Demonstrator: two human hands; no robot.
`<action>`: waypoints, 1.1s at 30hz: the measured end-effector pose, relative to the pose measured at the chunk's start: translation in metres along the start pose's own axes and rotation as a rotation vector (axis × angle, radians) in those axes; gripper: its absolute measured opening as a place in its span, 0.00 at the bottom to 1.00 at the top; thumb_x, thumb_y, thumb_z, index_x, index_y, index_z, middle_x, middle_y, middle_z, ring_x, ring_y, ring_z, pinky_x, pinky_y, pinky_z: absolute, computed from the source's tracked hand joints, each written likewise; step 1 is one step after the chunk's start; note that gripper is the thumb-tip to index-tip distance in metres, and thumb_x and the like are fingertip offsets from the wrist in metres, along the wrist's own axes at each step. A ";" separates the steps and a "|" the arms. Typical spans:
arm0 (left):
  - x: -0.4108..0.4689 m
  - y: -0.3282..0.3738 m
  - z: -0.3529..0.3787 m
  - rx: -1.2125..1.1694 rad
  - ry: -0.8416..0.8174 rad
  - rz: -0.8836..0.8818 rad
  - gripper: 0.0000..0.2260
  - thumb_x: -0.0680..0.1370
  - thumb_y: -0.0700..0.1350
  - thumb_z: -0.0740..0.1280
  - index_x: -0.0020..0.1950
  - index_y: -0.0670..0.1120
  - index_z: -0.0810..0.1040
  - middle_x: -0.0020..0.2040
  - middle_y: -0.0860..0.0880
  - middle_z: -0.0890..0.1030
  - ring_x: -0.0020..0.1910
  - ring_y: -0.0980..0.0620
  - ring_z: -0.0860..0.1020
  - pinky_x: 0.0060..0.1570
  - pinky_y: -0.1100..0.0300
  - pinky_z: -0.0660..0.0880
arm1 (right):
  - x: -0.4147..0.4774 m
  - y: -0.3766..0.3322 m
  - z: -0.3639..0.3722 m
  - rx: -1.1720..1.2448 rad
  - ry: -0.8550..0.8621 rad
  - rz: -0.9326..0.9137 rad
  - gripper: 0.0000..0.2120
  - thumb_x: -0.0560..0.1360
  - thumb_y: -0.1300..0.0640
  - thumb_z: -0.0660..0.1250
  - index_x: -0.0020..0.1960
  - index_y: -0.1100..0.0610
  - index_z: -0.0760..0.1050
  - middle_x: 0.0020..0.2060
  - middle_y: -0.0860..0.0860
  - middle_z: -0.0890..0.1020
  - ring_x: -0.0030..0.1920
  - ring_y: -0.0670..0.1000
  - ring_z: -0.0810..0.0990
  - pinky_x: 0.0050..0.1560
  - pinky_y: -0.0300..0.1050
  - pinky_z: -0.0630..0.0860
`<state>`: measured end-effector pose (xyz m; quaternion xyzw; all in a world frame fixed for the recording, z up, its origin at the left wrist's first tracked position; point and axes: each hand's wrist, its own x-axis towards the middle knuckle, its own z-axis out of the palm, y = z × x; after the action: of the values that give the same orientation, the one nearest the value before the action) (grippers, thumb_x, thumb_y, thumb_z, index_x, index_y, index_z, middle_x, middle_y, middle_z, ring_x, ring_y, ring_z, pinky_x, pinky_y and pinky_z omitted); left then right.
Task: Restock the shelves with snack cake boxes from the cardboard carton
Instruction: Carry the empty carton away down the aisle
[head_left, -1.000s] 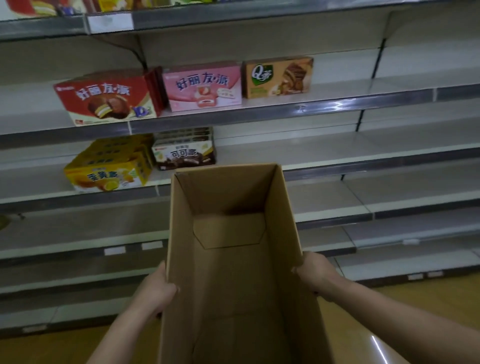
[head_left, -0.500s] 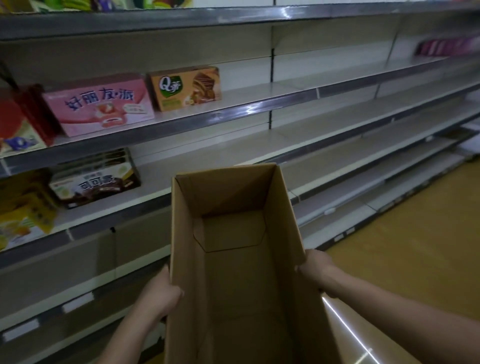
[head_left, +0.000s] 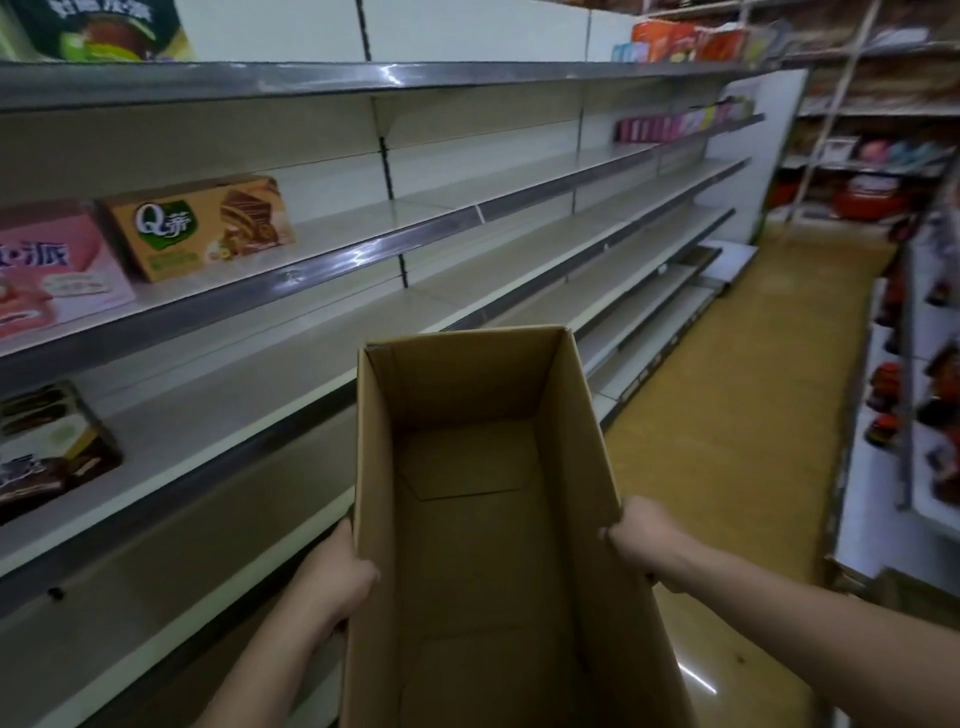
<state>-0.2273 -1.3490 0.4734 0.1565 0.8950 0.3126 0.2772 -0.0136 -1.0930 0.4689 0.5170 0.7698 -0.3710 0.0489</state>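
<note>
Carton (head_left: 483, 519) is at bottom centre of the frame, mouth up, and no snack boxes can be made out inside it, only bare cardboard and the bottom flaps. It's gripped on both side walls. The left hand (head_left: 337, 577) is clamped on the left wall with the thumb hooked over the rim, and the right hand (head_left: 644, 535) is curled tight on the right wall's top edge. Both grips are at the end nearest the bottom edge of the frame, so most of the carton pokes out ahead of the hands, up toward mid-frame.

Judging by that, the unloading part looks done and the carton is just being carried along the aisle. The next move is probably getting it set down or swapped for a full one. Not much is called for: both grips kept on and the far end steered clear of the shelves (head_left: 363, 244), whose edges run just beside its left wall.

Further out, an orange box (head_left: 202, 228) and a pink box (head_left: 52, 275) are stood side by side on a shelf at centre left. A dark box (head_left: 47, 452) is parked one shelf lower at the left edge. Yellowish floor (head_left: 753, 389) runs off to the right.
</note>
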 end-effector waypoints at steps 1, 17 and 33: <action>0.002 0.006 0.002 -0.001 -0.010 0.013 0.31 0.78 0.37 0.68 0.79 0.49 0.62 0.63 0.44 0.78 0.58 0.44 0.79 0.58 0.43 0.80 | -0.001 0.005 -0.003 0.014 0.013 0.016 0.07 0.82 0.57 0.65 0.58 0.58 0.74 0.47 0.54 0.82 0.44 0.52 0.84 0.32 0.43 0.78; 0.038 0.101 0.051 0.165 -0.143 0.228 0.31 0.79 0.38 0.67 0.80 0.51 0.61 0.57 0.45 0.78 0.51 0.48 0.79 0.49 0.49 0.81 | -0.023 0.060 -0.053 0.155 0.205 0.180 0.04 0.82 0.57 0.65 0.55 0.57 0.73 0.49 0.54 0.81 0.48 0.53 0.83 0.50 0.48 0.83; 0.135 0.276 0.150 0.202 -0.212 0.337 0.32 0.78 0.35 0.66 0.79 0.52 0.62 0.56 0.43 0.80 0.50 0.43 0.81 0.45 0.49 0.82 | 0.100 0.110 -0.178 0.212 0.310 0.231 0.05 0.83 0.56 0.64 0.54 0.56 0.70 0.47 0.54 0.80 0.44 0.51 0.81 0.40 0.42 0.77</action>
<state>-0.2166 -1.0087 0.5001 0.3629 0.8486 0.2453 0.2966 0.0871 -0.8854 0.4942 0.6548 0.6604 -0.3580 -0.0827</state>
